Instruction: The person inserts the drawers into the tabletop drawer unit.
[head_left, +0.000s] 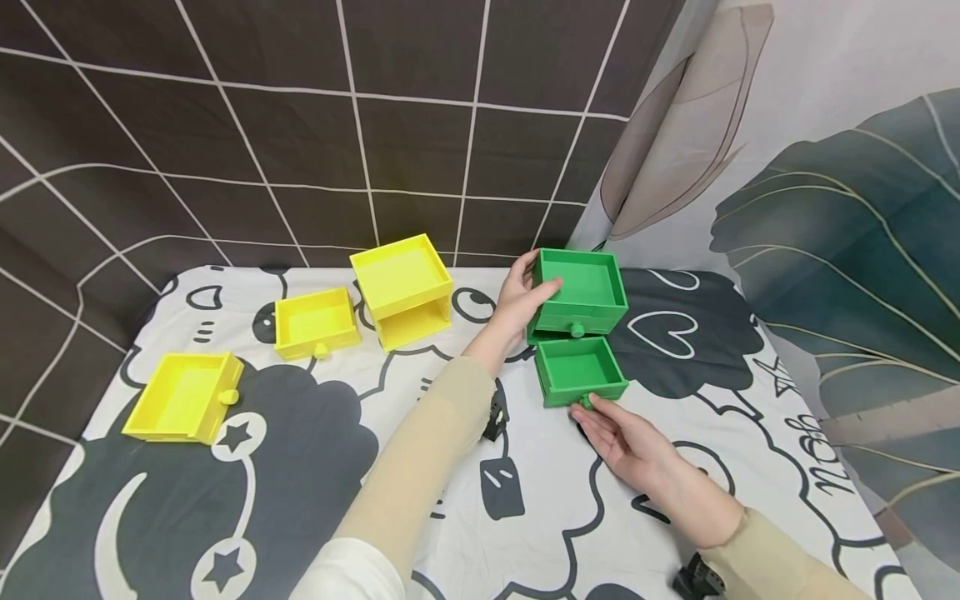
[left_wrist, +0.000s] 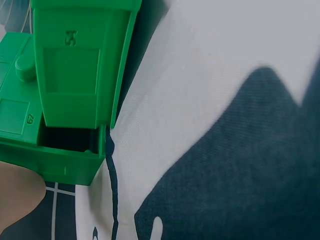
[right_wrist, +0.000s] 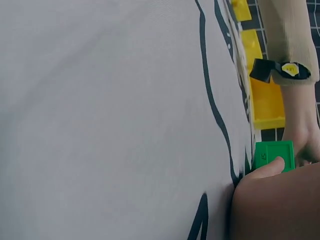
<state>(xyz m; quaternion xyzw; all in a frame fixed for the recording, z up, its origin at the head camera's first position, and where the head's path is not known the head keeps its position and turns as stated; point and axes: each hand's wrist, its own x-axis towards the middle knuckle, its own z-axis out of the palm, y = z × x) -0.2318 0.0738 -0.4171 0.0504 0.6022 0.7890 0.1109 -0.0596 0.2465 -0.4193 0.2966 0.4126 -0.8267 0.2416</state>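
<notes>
Green cabinet (head_left: 585, 279) with green drawer (head_left: 580, 367) at its front

Item: green cabinet, standing on a printed cloth (head_left: 450, 550); recessed top, round upper knob (head_left: 577, 330) on the front face. We find the left hand (head_left: 517, 302) clamped on its left wall, thumb over the rim.

Item: green drawer, open-topped, placed low at the cabinet's front. We cannot tell whether its back edge sits inside the opening. The right hand (head_left: 630, 442) pinches the drawer knob (head_left: 587, 402), palm turned toward the left. We record the hands as apart from one another.

Item: yellow cabinet (head_left: 401, 271), left of the green one, its front compartment open and facing forward.

Items: two yellow drawers, both knobbed. We list the nearer yellow drawer (head_left: 180, 396) at far left, knob to the right; the farther yellow drawer (head_left: 318, 323) lies just beside the yellow cabinet, knob forward.

Surroundings: dark gridded fabric (head_left: 285, 125) behind, leaf-patterned fabric (head_left: 840, 208) at right. We note beige sleeves and a black device (head_left: 697, 577) at the right wrist.
</notes>
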